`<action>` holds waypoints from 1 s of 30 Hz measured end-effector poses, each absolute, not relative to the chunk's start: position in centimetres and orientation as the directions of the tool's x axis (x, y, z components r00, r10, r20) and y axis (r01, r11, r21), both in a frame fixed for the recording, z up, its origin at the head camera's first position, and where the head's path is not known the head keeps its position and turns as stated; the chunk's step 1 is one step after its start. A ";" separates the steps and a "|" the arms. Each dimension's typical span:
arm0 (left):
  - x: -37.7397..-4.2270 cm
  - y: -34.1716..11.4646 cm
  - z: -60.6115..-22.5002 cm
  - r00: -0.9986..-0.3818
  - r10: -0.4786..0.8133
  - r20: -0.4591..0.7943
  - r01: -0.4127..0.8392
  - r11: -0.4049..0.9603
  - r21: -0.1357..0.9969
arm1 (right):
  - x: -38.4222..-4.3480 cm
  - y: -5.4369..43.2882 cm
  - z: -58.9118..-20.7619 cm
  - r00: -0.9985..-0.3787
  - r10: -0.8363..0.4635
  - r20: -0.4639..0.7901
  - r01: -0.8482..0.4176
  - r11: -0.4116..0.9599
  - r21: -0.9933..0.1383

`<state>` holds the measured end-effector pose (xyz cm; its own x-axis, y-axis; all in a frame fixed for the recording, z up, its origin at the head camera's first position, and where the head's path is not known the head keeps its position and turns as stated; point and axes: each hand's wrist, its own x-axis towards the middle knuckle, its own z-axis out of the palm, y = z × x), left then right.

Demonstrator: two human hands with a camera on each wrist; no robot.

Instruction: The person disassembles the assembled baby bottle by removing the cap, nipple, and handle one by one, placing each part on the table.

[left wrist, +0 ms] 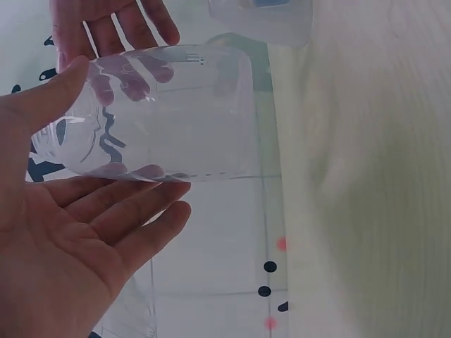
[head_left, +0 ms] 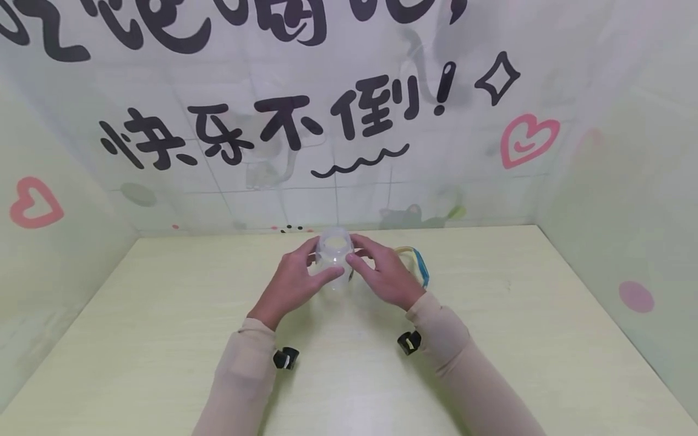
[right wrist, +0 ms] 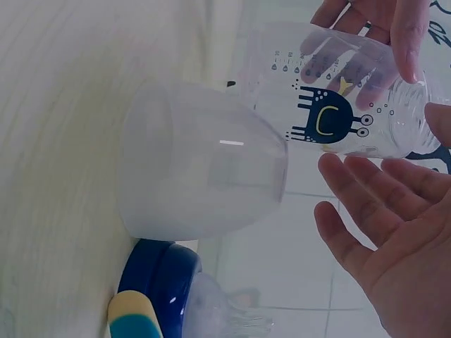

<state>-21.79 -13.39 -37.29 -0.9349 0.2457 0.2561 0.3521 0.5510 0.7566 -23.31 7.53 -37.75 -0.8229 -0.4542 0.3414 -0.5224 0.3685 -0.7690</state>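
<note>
A clear baby bottle (head_left: pixel 332 257), without a top on its neck, is held upright between both hands. In the right wrist view, the bottle (right wrist: pixel 324 105) bears a navy monster print and measuring marks. My left hand (head_left: pixel 294 278) grips its left side, thumb near the neck and fingers along the wall. From the other side my right hand (head_left: pixel 384 272) holds it, thumb near the neck too. A translucent domed cap (right wrist: pixel 204 162) stands on the table beside the bottle. Next to the cap sits a clear nipple (right wrist: pixel 218 310) in a navy collar (right wrist: pixel 158 274).
A yellow and blue handle (head_left: pixel 422 266) by the nipple shows beyond my right hand. The pale wooden table (head_left: pixel 163 339) reaches back to a white printed wall sheet (head_left: pixel 338 206), with side walls left and right. Black wrist mounts (head_left: pixel 286 358) sit on the sleeves.
</note>
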 end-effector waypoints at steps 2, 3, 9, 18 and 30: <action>-21.9 -13.4 -37.4 -0.937 0.266 0.227 0.341 0.547 0.765 | -23.3 7.5 -37.9 -0.828 -0.454 0.328 -0.514 0.384 -0.767; -21.9 -13.5 -37.4 -0.938 0.274 0.214 0.335 0.550 0.765 | -23.4 7.4 -38.0 -0.832 -0.451 0.322 -0.509 0.393 -0.766; -22.1 -14.0 -37.7 -0.945 0.297 0.137 0.287 0.556 0.780 | -23.3 7.0 -38.6 -0.843 -0.458 0.281 -0.490 0.440 -0.752; -22.3 -14.3 -38.3 -0.950 0.298 0.091 0.258 0.590 0.765 | -23.2 6.7 -38.6 -0.858 -0.461 0.228 -0.463 0.503 -0.730; -22.4 -14.7 -38.6 -0.948 0.315 0.033 0.222 0.587 0.778 | -23.3 6.6 -38.9 -0.835 -0.495 0.239 -0.497 0.495 -0.712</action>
